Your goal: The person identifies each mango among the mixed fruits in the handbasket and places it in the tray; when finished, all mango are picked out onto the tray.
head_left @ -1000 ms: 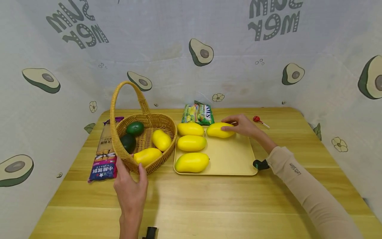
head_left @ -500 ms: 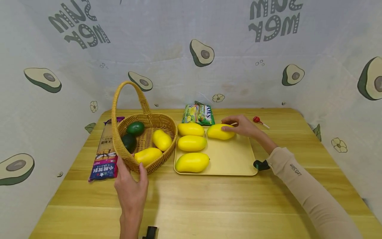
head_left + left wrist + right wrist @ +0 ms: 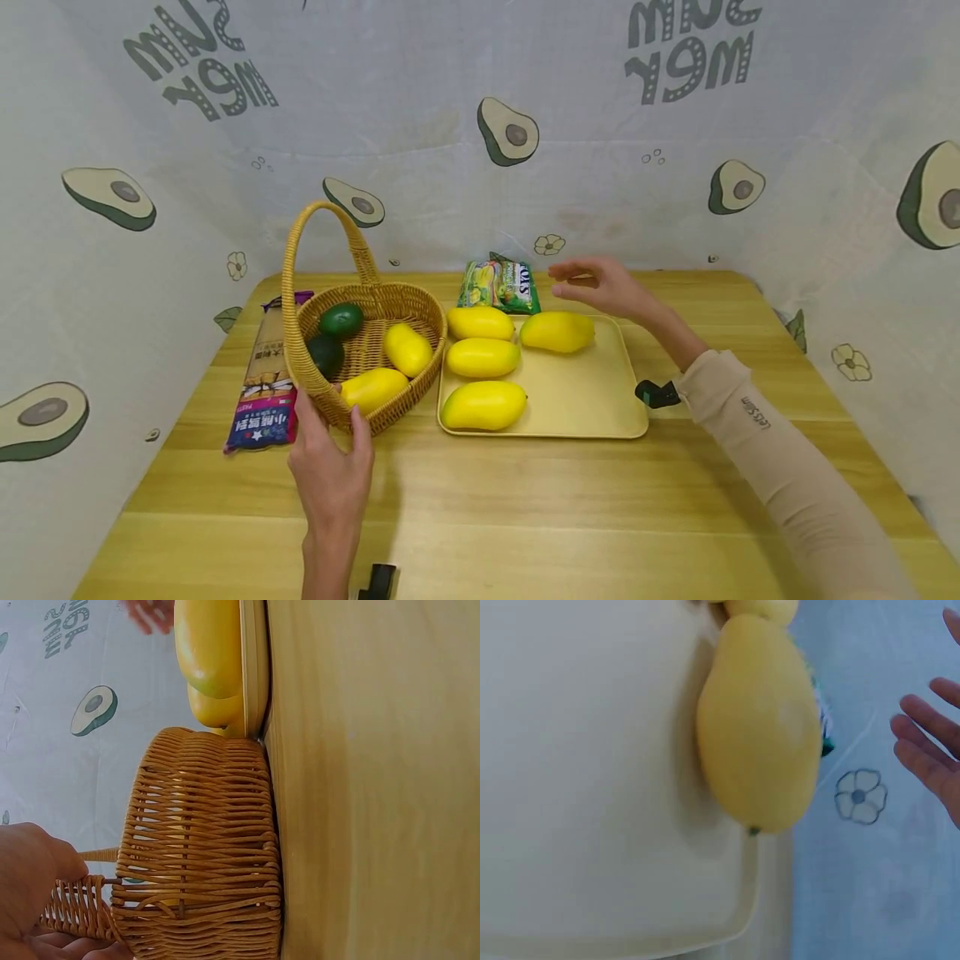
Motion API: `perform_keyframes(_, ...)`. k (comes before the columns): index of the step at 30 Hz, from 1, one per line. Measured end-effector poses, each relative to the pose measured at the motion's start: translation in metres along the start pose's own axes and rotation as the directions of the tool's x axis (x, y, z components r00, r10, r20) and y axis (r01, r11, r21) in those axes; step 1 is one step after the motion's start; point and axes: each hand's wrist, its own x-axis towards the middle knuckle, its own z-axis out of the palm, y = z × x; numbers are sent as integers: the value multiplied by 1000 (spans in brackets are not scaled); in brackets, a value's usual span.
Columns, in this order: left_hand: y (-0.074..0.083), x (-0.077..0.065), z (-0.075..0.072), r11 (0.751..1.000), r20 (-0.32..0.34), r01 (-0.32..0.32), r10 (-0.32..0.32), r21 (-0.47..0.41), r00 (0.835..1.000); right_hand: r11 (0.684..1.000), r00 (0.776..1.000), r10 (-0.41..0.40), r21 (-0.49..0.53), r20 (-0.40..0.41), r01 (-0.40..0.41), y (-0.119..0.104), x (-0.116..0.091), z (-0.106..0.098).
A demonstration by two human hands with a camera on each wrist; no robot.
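Note:
My left hand [image 3: 330, 475] grips the near rim of a wicker basket [image 3: 405, 302] beside the base of its arched handle. Two dark green avocados, one at the back [image 3: 341, 319], lie inside on the left, with two yellow mangoes, one nearer the front [image 3: 373, 388], on the right. My right hand [image 3: 603, 287] hovers empty, fingers extended, just above and behind a mango [image 3: 558, 332] at the back of the cream tray [image 3: 577, 400]. In the right wrist view that mango [image 3: 761, 727] stands apart from the fingers. Several mangoes [image 3: 484, 405] line the tray's left side.
A pasta packet [image 3: 262, 392] lies left of the basket, partly behind it. Behind the tray is a green snack bag [image 3: 498, 286]. A red lollipop [image 3: 654, 304] lies at the back right. The basket's right side adjoins the tray's left edge.
My right hand has let go of the back mango and lifted up and away from it; the mango stays on the tray. The left hand keeps its hold on the basket.

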Motion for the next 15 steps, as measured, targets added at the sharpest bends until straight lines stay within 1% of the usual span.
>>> perform_keyframes(2, 0, 0, 0, 1000, 2, 3, -3, 9, 1000, 998, 998, -63, 14, 5, 63, -16, 7, 0)
perform_keyframes(4, 0, 0, 0, 1000, 7, 9, -9, 16, 1000, 994, 994, -108, 18, 33, 107, -34, 14, 1)
perform_keyframes(7, -1, 0, -1, 1000, 11, 12, -12, 14, 1000, 988, 982, -154, 37, 107, 151, -61, 26, 5)
perform_keyframes(9, -1, 1, -1, 1000, 12, 14, -14, 17, 1000, 984, 967, -180, 46, 178, 175, -81, 35, 10)
perform_keyframes(12, -1, 1, -1, 1000, 10, 11, -11, 27, 1000, 966, 924, -259, 79, 280, 247, -106, 49, 20)
perform_keyframes(15, -1, 1, -1, 999, 8, 6, -7, 37, 1000, 943, 872, -333, 121, 360, 310, -125, 63, 34)
